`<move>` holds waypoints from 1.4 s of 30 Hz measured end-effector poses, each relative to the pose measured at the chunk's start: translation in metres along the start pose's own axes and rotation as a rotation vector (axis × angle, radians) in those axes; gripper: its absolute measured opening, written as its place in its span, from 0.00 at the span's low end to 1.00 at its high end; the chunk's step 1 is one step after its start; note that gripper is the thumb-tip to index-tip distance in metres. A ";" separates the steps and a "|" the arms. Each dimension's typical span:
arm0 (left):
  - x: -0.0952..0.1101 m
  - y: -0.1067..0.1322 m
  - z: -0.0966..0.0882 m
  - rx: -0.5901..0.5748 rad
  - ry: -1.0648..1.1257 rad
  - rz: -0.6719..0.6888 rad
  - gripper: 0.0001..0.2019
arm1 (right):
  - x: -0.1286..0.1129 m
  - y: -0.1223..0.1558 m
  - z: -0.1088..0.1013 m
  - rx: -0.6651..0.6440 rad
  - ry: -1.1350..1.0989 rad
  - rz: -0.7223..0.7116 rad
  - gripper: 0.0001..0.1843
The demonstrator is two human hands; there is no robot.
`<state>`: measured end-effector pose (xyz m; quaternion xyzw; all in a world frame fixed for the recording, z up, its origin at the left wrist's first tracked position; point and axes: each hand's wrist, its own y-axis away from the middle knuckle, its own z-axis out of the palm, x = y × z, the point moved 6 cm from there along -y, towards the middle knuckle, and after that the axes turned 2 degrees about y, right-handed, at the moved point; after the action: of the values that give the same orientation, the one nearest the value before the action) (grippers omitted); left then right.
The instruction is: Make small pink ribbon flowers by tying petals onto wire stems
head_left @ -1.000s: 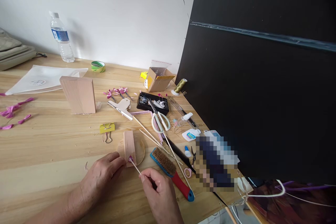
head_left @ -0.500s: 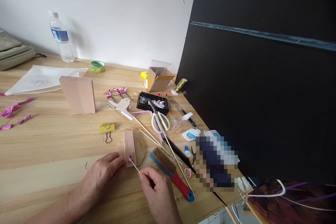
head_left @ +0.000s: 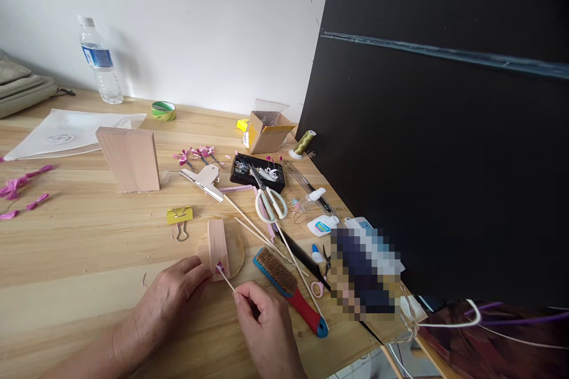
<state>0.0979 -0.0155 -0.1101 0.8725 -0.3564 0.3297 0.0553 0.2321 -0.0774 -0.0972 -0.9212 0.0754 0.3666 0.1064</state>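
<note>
Fingers [head_left: 240,298] of the right hand [head_left: 267,331] are pinched shut on the near end of a thin stick [head_left: 229,282]. Its long line runs from those fingers up and to the left, away from the person, and it ends in a pink bit [head_left: 220,267]. The pink bit sits right at the foot of a small wood block [head_left: 217,244], which stands up on a round wood disc [head_left: 237,249]. So the block is just past the far tip of the stick, ahead and left of the right fingers.

The left hand [head_left: 171,296] lies on the table [head_left: 89,249] on the other side. Its fingers are bent, and their tips reach the near edge of the disc, just beside the pink bit. I cannot tell if they pinch anything or only touch. The left fingertips are nearer to the block than the right ones. A brush [head_left: 288,284] with a red handle lies just to the right of the right fingers.
</note>
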 end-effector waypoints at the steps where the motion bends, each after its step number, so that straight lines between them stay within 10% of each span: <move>1: -0.001 0.001 0.001 -0.003 0.008 -0.001 0.15 | 0.000 0.000 0.000 0.005 0.017 -0.008 0.14; 42: 0.006 -0.002 -0.003 -0.010 -0.043 0.043 0.15 | -0.007 0.007 -0.002 0.220 0.246 -0.230 0.16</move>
<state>0.1008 -0.0159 -0.1038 0.8713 -0.3778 0.3100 0.0450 0.2267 -0.0847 -0.0920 -0.9443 0.0217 0.2265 0.2377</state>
